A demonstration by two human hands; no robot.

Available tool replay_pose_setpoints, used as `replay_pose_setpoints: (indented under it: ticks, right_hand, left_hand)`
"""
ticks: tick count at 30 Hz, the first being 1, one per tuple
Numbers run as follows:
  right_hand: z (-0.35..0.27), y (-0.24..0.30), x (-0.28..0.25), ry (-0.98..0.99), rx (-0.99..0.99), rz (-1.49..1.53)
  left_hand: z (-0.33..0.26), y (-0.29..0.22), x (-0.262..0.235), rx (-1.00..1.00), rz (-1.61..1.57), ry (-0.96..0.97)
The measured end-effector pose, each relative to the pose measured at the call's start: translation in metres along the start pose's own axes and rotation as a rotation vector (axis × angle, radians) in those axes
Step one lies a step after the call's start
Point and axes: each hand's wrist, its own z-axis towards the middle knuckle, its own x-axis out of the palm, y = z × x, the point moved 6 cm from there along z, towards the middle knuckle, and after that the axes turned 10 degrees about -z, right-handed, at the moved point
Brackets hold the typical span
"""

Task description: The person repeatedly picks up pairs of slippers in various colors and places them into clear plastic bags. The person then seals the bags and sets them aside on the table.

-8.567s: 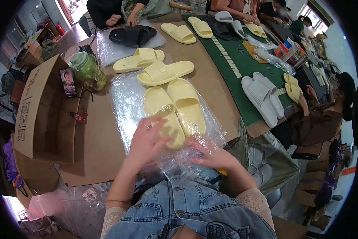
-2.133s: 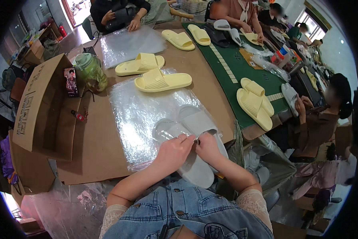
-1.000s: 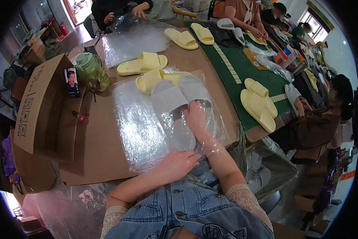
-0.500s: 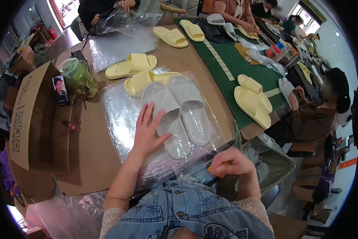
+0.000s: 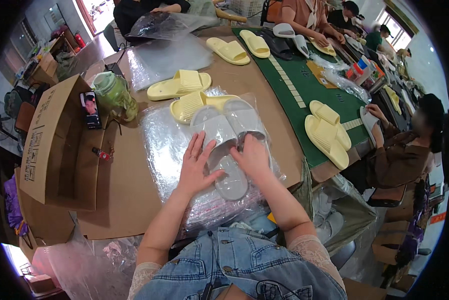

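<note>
A pair of pale grey slippers (image 5: 228, 131) lies side by side inside a clear plastic bag, on a stack of clear bags (image 5: 159, 145) spread over the brown table. My left hand (image 5: 197, 167) rests flat on the left slipper with its fingers spread. My right hand (image 5: 255, 158) lies palm down on the heel end of the right slipper and hides it. Neither hand grips anything. A yellow slipper (image 5: 187, 106) pokes out from under the far edge of the bag.
An open cardboard box (image 5: 54, 145) stands at the left, with a phone (image 5: 90, 110) and a green jar (image 5: 114, 95) beside it. A yellow slipper (image 5: 179, 85) lies further back. A green mat (image 5: 309, 80) holds a yellow pair (image 5: 327, 132). A seated person (image 5: 404, 150) works at the right.
My right hand has come up from near my lap onto the right grey slipper. My left hand stays flat on the left one. Earlier, a yellow pair lay where the grey pair is.
</note>
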Motion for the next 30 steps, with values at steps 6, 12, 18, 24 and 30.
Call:
replay_pose_setpoints:
  ticks: [6,12,18,24,30]
  right_hand:
    - [-0.002,0.0,0.016,0.013,0.001,0.065]
    - [0.002,0.002,0.011,-0.018,-0.004,0.075]
    - [0.005,-0.01,0.003,-0.034,-0.016,0.113]
    - [-0.011,-0.056,-0.018,-0.07,0.091,0.111]
    - [-0.092,-0.144,-0.067,-0.026,0.154,0.322]
  left_hand:
    - [0.0,-0.003,-0.002,-0.023,-0.018,0.006]
    - [0.0,0.0,0.0,0.009,-0.017,-0.017]
    - [-0.007,0.01,-0.003,-0.041,-0.011,-0.13]
    - [-0.018,0.04,-0.004,-0.228,-0.117,-0.291]
    - [-0.015,0.043,0.0,-0.377,-0.195,-0.266]
